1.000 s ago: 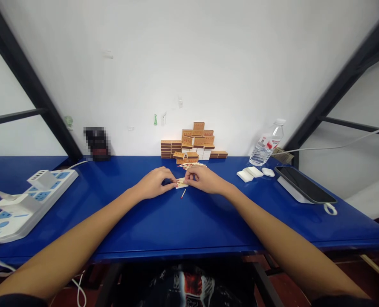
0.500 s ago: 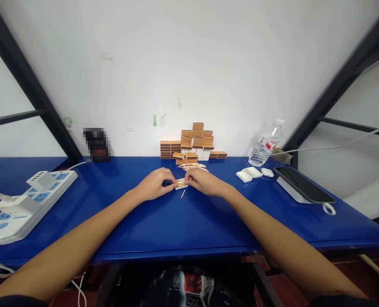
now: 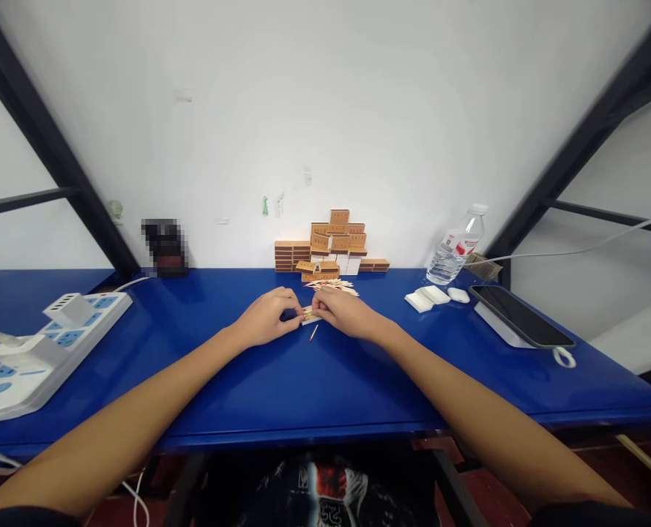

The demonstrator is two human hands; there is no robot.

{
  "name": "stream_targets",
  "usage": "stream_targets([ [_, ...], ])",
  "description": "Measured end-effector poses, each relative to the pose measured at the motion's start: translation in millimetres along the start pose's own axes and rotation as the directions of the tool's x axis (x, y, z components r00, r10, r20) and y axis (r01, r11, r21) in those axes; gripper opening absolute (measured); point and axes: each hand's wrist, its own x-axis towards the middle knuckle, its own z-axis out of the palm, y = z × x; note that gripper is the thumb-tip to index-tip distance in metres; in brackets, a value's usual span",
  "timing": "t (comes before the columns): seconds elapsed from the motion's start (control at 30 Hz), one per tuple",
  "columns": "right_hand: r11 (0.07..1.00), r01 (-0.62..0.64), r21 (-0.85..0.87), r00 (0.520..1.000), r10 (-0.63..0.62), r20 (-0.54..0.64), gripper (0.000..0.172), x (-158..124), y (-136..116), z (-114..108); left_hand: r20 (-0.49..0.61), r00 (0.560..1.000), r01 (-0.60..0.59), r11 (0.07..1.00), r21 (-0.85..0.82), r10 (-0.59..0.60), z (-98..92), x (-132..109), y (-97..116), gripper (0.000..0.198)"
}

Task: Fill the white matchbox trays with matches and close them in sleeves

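Observation:
My left hand [image 3: 272,316] pinches the left end of a small white matchbox tray [image 3: 306,322] with thumb and forefinger. Matchsticks [image 3: 308,313] lie in the tray. Over its right end bends my right hand [image 3: 344,310], fingers closed; whatever is between the fingertips is hidden. One loose match [image 3: 313,334] with a dark red head rests on the blue table just in front of the tray. Behind my right hand spreads a pile of loose matches [image 3: 340,285], partly covered by it.
Against the wall stand stacked matchboxes [image 3: 339,241]. To the right are a water bottle [image 3: 452,249], white blocks [image 3: 427,297], a small white case [image 3: 458,295] and a phone on a stand [image 3: 523,316]. A power strip [image 3: 91,333] with plugged-in adapters occupies the left side of the blue table [image 3: 303,395].
My right hand has moved a little left over the tray, covering more of it, and its fingers are curled more. My left hand stays at the tray's left end.

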Motion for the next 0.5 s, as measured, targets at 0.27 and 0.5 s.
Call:
stream_targets([
  [0.27,0.999,0.023,0.033,1.0,-0.023,-0.006,0.007,0.4,1.5,3.2,-0.018,1.0,-0.021,1.0,0.011,0.021,1.9,-0.2,-1.3,0.012],
  [0.5,1.0,-0.004,0.004,1.0,0.004,-0.01,0.008,-0.7,-0.2,1.0,0.005,0.999,-0.038,0.999,0.008,0.038,4.2,1.3,-0.1,0.009],
])
